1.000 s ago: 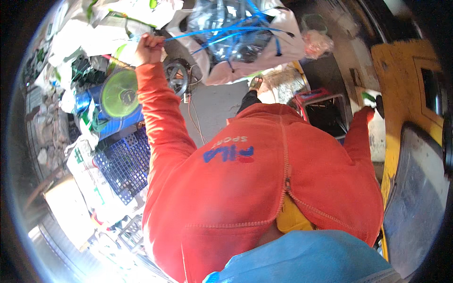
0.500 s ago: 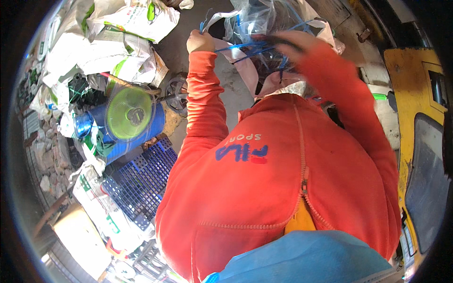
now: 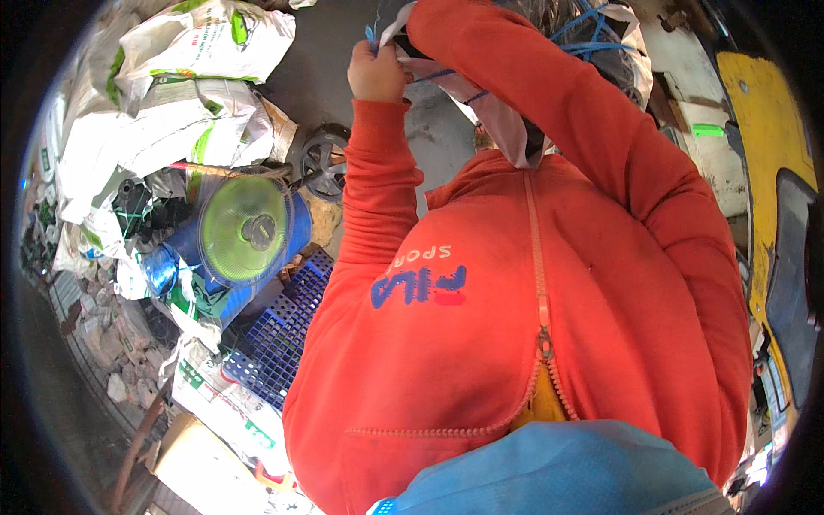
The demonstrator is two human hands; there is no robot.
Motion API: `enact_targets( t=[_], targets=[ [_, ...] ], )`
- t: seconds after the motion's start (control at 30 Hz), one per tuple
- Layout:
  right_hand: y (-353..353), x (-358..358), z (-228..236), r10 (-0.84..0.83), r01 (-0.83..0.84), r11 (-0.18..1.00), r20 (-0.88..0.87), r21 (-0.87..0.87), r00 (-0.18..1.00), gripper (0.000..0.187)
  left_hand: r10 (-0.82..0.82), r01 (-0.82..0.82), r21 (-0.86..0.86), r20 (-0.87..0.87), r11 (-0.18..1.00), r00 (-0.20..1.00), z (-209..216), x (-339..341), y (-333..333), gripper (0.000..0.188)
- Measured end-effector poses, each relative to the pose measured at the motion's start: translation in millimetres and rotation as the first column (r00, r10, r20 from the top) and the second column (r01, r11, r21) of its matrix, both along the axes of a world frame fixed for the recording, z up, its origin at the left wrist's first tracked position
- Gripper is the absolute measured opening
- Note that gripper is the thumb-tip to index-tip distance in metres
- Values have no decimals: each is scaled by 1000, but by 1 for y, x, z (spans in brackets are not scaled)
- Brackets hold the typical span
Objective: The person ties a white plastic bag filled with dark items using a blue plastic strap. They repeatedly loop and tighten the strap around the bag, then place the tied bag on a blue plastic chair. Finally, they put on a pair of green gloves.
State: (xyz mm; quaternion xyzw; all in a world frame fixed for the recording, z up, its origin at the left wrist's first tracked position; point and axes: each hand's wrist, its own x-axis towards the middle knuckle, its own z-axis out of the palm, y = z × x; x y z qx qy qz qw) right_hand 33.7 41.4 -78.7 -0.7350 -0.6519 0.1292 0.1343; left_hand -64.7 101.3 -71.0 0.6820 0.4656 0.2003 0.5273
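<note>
At the top middle my left hand (image 3: 378, 73) is closed in a fist. A bit of blue twine (image 3: 371, 36) sticks up out of it. Beside that hand lies a large whitish sack (image 3: 498, 120), partly hidden behind my right forearm. Clear and dark plastic film (image 3: 562, 15) shows at its mouth, with strands of blue cord (image 3: 592, 45) over it. My right arm reaches across the sack toward my left hand. The right hand itself does not show; the sleeve runs to the upper edge.
White printed sacks (image 3: 206, 43) are heaped at the upper left. Below them are a green fan (image 3: 245, 227), a blue drum (image 3: 296, 227) and a blue plastic crate (image 3: 275, 343). A wheel (image 3: 324, 163) lies near my left sleeve. A yellow machine panel (image 3: 764, 112) stands at the right.
My right arm has swung left across the sack, and its hand has gone from sight. My left hand has stayed near the same spot, still closed on the twine. The view has shifted a little.
</note>
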Motion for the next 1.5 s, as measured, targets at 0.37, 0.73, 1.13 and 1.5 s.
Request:
enact_targets(
  t=[0.37,0.73,1.13,1.5],
  targets=[
    [15,9,1,-83,79,995,-47,-67,995,23,-81,89,-103,83,991,993,5,3,8,17],
    [12,16,5,-79,72,994,-76,-83,994,22,-86,115,-169,172,979,981,2,4,8,15],
    [-8,15,20,-59,51,997,-128,-65,990,22,-15,40,-165,151,985,988,3,7,8,14],
    [-273,87,128,-395,606,772,-601,192,695,22,-279,286,49,-109,957,954,-6,-14,25,27]
  ],
)
